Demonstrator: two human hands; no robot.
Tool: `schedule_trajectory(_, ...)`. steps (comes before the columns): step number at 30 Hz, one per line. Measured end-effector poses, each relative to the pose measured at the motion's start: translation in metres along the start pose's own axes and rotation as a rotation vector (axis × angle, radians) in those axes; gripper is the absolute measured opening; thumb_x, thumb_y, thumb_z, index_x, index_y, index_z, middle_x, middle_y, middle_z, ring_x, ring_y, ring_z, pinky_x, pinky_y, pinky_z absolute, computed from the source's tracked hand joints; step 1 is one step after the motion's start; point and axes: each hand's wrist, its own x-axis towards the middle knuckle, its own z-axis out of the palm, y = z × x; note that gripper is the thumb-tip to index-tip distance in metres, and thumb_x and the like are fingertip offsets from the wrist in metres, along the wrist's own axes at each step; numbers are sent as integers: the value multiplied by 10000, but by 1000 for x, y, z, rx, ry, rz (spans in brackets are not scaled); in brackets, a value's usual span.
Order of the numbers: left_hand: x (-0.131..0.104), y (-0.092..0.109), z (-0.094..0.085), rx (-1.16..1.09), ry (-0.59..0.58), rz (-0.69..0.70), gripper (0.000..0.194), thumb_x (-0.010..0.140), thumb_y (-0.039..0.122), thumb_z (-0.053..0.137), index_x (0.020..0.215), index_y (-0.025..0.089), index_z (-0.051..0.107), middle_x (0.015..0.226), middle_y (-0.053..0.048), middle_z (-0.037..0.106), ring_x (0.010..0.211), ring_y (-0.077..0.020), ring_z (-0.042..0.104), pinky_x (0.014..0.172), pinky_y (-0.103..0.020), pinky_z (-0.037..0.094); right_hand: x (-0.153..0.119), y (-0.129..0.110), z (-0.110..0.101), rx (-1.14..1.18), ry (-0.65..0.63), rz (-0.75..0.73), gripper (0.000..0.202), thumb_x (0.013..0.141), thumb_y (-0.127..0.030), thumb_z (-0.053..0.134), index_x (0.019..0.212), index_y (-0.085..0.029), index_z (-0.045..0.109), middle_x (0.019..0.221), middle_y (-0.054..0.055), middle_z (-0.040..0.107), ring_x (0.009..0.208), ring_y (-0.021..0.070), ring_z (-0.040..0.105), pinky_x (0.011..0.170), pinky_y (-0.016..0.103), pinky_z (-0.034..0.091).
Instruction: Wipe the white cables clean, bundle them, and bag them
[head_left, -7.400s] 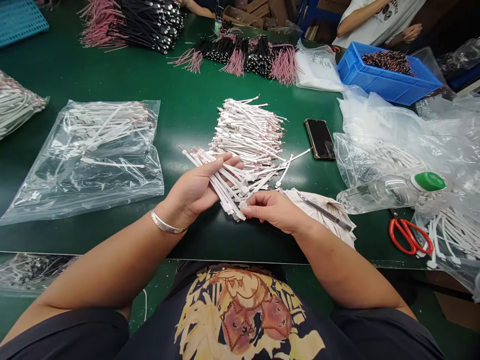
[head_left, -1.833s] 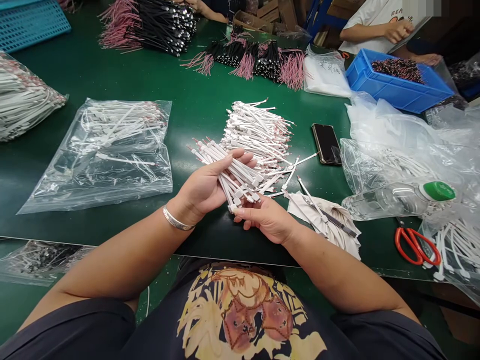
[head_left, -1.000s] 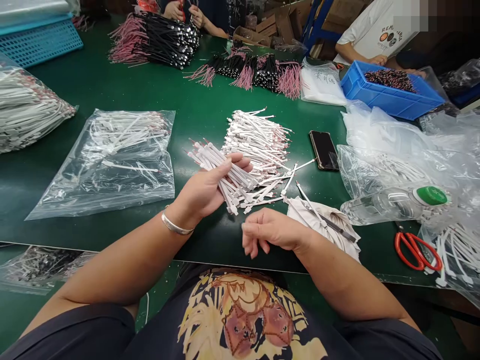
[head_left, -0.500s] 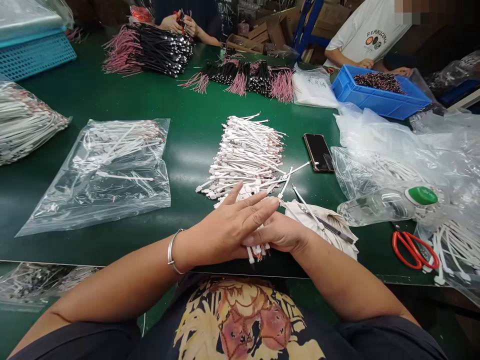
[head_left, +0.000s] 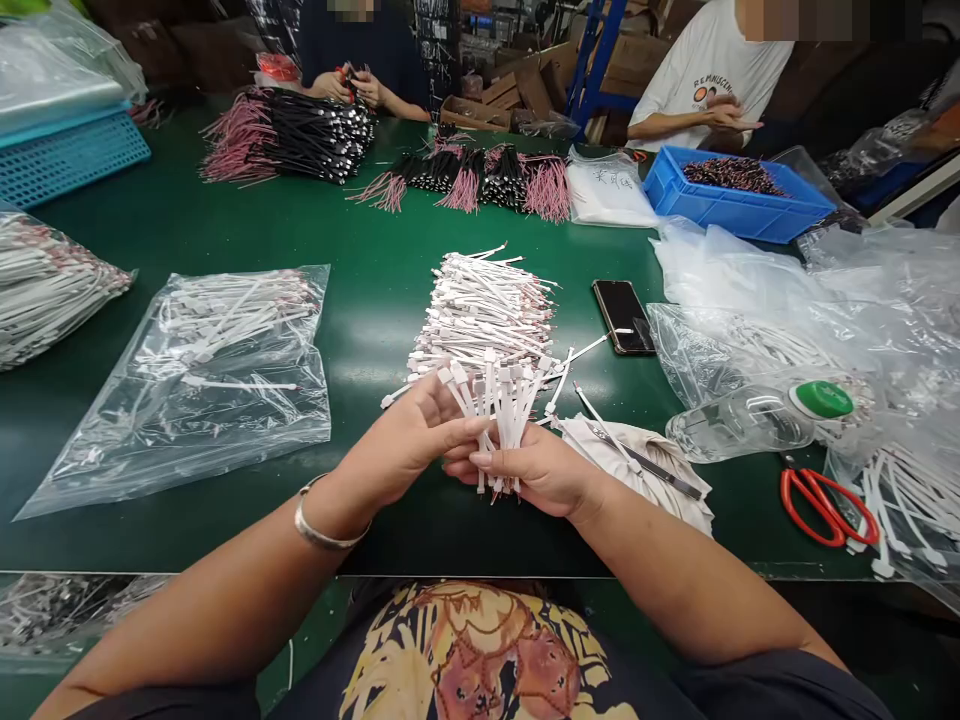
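Note:
A fanned bunch of short white connector cables [head_left: 510,400] stands upright between my hands, its white plugs at the top and bare wire ends at the bottom. My right hand [head_left: 551,465] grips the lower part, thumb across the front. At the bunch's left side, my left hand [head_left: 412,435] is closed round some of the cables, its thumb pressed on them and its fingertips partly hidden. Just beyond lies a large pile of similar white cables [head_left: 487,310] on the green table [head_left: 375,230]. A few loose ones cross at its right edge.
To the right are a phone [head_left: 624,316], tweezers [head_left: 675,474] on a white cloth [head_left: 592,455], a clear bottle [head_left: 742,425] and red-handled scissors [head_left: 817,505]. A clear bag [head_left: 247,400] of cables lies left. Two co-workers sit across, near black-and-pink wire bundles [head_left: 300,135] and a blue bin [head_left: 720,205].
My left hand, earlier flat over the bunch, has turned and closed at its left side. The cables now stand upright and fanned. The co-worker at right has raised their hands together.

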Motion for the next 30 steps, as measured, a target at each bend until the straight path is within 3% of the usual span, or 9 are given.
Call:
schedule_trajectory(2,3,-3,3,-82,-81,-134,357,747,333,696,1044,171,584,782,-29,615,596,-97,546,530,-205,450,0,1,1,4,1,2,311,636,-255,790,915,-147,705,916,54,708,840,157,672,844,318,501)
schedule_trajectory(5,5,-6,4,-98,-103,-149,228,778,348,658,869,146,605,616,28,521,454,-41,393,435,-175,379,1,2,3,9,18,26,326,628,-258,797,920,-146,704,912,53,706,824,153,672,837,315,500)
schedule_trajectory(13,4,-9,6,-85,-86,-128,209,784,348,646,808,152,577,498,57,454,385,-59,399,406,-206,412,3,4,3,8,55,52,380,599,-284,822,929,-150,688,886,53,707,788,152,675,852,351,490)
schedule_trajectory(17,4,-9,7,-51,-72,-114,221,782,357,642,815,143,600,529,25,521,378,-72,435,375,-204,405,3,6,3,16,46,69,370,607,-277,818,922,-137,683,870,52,712,770,148,679,826,330,502)
schedule_trajectory(21,5,-10,7,-4,28,-64,231,748,359,681,783,133,646,643,-27,620,460,-86,503,412,-189,411,4,10,2,19,62,36,351,632,-296,803,922,-143,677,873,48,711,762,141,678,799,311,511)
schedule_trajectory(28,8,-14,6,-11,52,-1,366,816,474,572,711,130,640,636,-40,612,502,-88,504,452,-193,421,5,12,1,31,109,-1,381,677,-321,771,1001,-159,655,896,55,712,749,132,673,752,286,521)
schedule_trajectory(30,9,-14,6,-68,26,-6,358,832,466,550,769,127,646,642,-40,605,489,-83,483,435,-194,409,5,12,2,41,118,-4,379,684,-328,764,1004,-158,654,886,55,712,736,132,672,736,281,523)
